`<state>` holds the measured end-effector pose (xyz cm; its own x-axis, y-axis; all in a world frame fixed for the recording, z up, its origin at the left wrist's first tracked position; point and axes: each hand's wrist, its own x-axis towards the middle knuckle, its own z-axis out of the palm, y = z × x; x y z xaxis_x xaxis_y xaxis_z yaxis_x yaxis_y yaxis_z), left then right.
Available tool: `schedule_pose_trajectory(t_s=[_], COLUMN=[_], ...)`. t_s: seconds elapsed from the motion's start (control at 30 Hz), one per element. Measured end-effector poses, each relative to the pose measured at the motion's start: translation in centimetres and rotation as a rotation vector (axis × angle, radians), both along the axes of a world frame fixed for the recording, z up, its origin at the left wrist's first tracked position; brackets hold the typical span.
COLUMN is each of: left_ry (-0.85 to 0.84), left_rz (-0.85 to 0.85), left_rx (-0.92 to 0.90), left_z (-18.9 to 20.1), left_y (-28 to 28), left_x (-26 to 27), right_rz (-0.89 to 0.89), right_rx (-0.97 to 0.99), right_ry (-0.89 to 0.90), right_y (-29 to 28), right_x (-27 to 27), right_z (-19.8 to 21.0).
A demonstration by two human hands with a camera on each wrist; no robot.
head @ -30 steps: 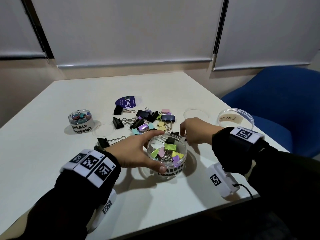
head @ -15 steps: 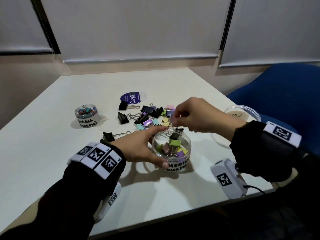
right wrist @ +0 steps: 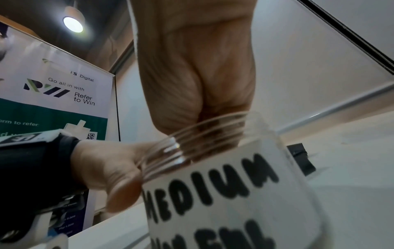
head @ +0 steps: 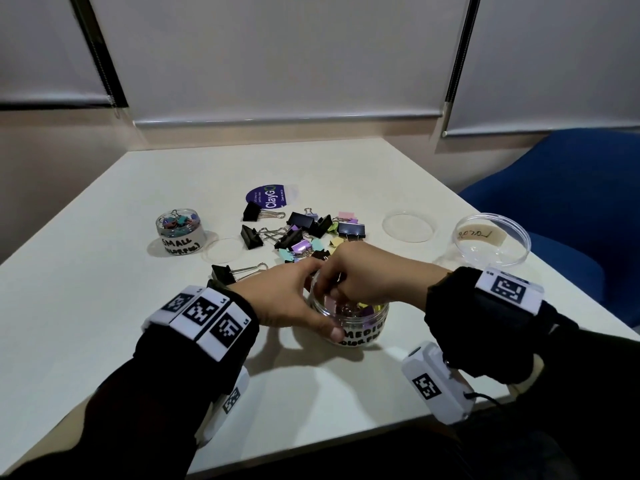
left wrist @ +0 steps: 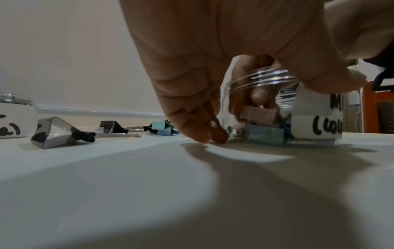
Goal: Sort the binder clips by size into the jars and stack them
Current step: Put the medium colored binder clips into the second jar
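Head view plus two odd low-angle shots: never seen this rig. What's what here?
No robot: a person wears one head camera and one on each wrist, under the tagged bands. The head view looks down at a white table. The left hand grips the open jar marked MEDIUM; the right hand reaches fingers into it, among coloured clips. Whether it holds one is unclear. Loose binder clips, a SMALL jar, a large empty jar and lids lie behind. Wrist views show the same jar close up.

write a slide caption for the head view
Left hand steadies the medium jar while right hand reaches inside among colorful clips.
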<state>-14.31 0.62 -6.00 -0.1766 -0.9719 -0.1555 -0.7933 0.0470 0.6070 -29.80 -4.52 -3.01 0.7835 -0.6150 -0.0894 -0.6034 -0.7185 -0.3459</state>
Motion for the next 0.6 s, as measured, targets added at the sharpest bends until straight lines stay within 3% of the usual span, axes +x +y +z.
schedule_pose_trajectory(t_s=[0.3, 0.4, 0.53, 0.6], left_ry=[0.010, -0.001, -0.045, -0.111], left_rz=[0.015, 0.012, 0.060, 0.146], left_rx=[0.091, 0.125, 0.202, 0.075], left_z=[0.1, 0.6, 1.1, 1.2], left_y=[0.0, 0.2, 0.2, -0.4], left_x=[-0.1, -0.1, 1.3, 2.4], right_rz=[-0.220, -0.278, -0.281, -0.301], right_rx=[-0.089, -0.143, 0.022, 0.081], right_ry=[-0.282, -0.207, -0.151, -0.187], right_y=[-1.6, -2.7, -3.1, -3.2], right_x=[-1.3, -2.2, -2.9, -3.1], right_z=[0.3, 0.6, 0.2, 0.0])
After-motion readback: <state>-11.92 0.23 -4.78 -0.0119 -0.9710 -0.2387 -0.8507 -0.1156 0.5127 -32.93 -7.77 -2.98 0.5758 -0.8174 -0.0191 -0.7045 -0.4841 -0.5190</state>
